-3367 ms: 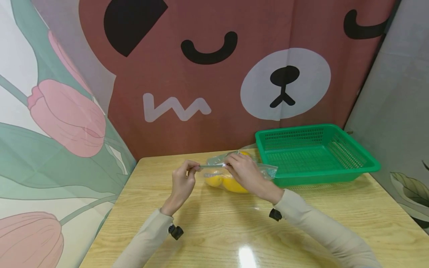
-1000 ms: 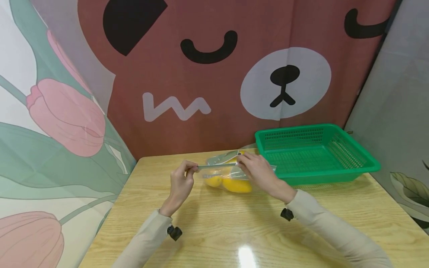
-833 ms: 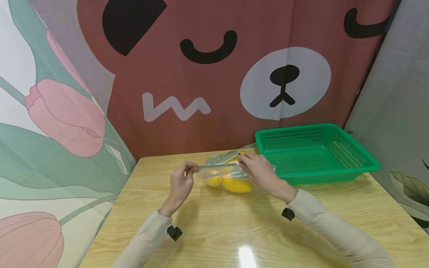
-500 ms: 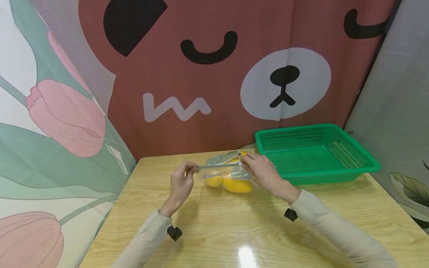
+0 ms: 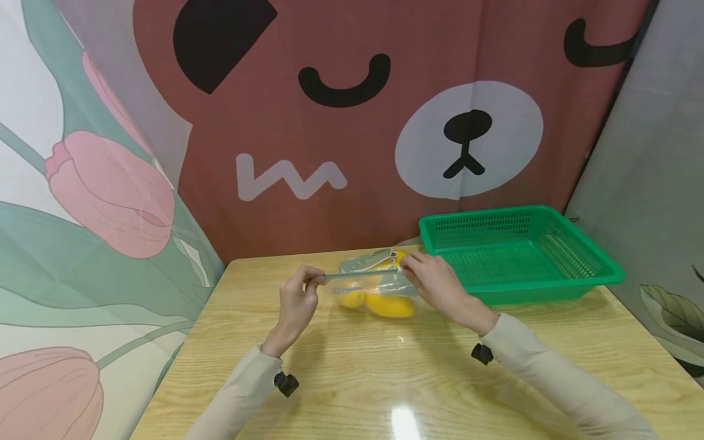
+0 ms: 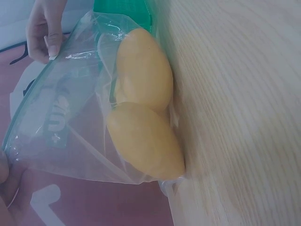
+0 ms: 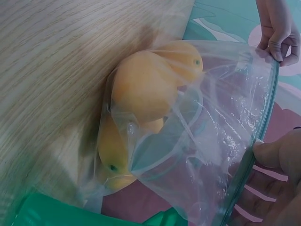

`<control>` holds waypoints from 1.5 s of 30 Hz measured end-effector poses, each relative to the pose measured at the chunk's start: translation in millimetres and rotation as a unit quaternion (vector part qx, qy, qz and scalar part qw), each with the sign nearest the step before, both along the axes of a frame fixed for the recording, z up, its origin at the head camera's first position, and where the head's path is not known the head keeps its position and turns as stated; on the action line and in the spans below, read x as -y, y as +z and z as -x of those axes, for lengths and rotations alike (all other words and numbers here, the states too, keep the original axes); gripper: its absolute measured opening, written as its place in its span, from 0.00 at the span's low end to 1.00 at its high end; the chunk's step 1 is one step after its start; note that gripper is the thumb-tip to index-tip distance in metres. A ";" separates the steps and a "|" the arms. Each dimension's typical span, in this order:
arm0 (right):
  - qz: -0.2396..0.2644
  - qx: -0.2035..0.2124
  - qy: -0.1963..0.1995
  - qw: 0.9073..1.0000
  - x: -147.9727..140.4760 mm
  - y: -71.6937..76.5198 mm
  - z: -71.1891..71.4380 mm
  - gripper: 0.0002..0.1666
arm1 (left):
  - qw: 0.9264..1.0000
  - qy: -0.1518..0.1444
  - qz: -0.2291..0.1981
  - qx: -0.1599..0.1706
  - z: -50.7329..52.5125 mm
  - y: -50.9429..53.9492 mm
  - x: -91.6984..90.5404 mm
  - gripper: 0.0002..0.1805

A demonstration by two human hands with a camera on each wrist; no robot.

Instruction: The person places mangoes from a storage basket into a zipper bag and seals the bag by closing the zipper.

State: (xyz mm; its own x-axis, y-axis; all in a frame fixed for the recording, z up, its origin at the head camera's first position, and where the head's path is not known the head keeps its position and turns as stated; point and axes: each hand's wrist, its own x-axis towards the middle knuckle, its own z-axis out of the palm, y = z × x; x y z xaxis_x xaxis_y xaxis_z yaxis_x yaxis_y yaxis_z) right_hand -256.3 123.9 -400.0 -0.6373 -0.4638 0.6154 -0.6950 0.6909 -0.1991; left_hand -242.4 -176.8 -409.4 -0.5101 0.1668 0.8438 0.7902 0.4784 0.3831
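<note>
A clear zip-lock bag (image 6: 80, 122) with a green zip strip stands on the table, holding several yellow mangoes (image 5: 389, 305). My left hand (image 5: 297, 299) pinches the strip at its left end, thumb against fingertips. Farther right along the same strip, my right hand (image 5: 441, 287) pinches it between thumb and fingers. In the right wrist view the strip (image 7: 269, 101) runs taut from one hand to the other. The mangoes (image 6: 145, 70) lie in the bottom of the bag. The bag's right end is mostly hidden behind my right hand in the head view.
A green plastic basket (image 5: 522, 284) with perforated walls stands just right of the bag, close to my right hand. The wooden table (image 5: 352, 373) ends at a bear-print curtain (image 5: 352, 220) behind the bag. A floral curtain (image 5: 132, 305) hangs at the left.
My right hand has slid rightward along the zip strip, toward the basket, leaving more of the strip showing. My left hand stays nearly still at the left end.
</note>
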 end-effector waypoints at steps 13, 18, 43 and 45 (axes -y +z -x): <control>0.012 0.001 0.004 1.000 -8.7 -0.9 -0.7 0.04 | 1.000 0.003 0.002 -0.003 -1.1 0.7 -0.1 0.11; 0.009 0.004 0.001 1.000 -11.6 -0.3 -1.2 0.04 | 1.000 0.006 0.001 0.002 -1.2 0.3 0.1 0.11; 0.003 0.007 -0.019 1.000 -24.1 -2.3 -1.2 0.04 | 1.000 0.009 0.002 -0.011 -1.1 0.2 1.3 0.12; 0.003 0.006 -0.020 1.000 -25.6 -2.9 -1.1 0.03 | 1.000 0.007 0.001 -0.014 -1.2 0.1 1.2 0.12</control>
